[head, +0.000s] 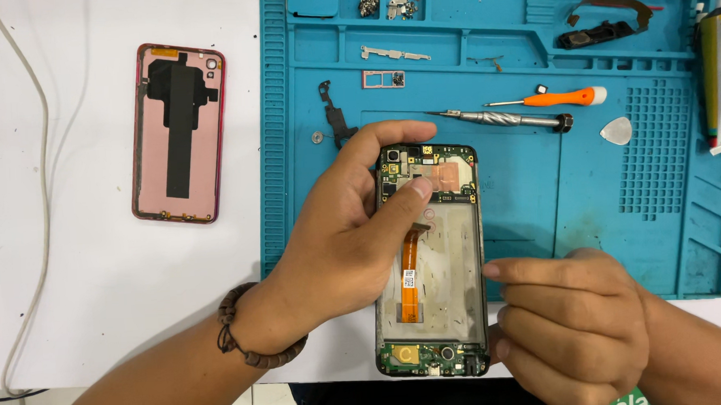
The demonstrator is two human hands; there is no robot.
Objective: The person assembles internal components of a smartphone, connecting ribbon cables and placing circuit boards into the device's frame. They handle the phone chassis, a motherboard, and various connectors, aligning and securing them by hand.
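Opened phone (429, 260) held over the blue repair mat (539, 219).
Left hand (341, 228) grasps its upper end, thumb on the board; right hand (572, 323) is clenched beside the frame. Steady the frame; spare the orange flex cable (411, 269) below the thumb.

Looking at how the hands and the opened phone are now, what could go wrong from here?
1. The left hand presses its thumb on the green circuit board of the opened black phone frame, close to the orange flex ribbon; a slip might crease or tear it.
2. The phone's lower end overhangs the white table's edge, steadied only by the right hand; it could tip off.
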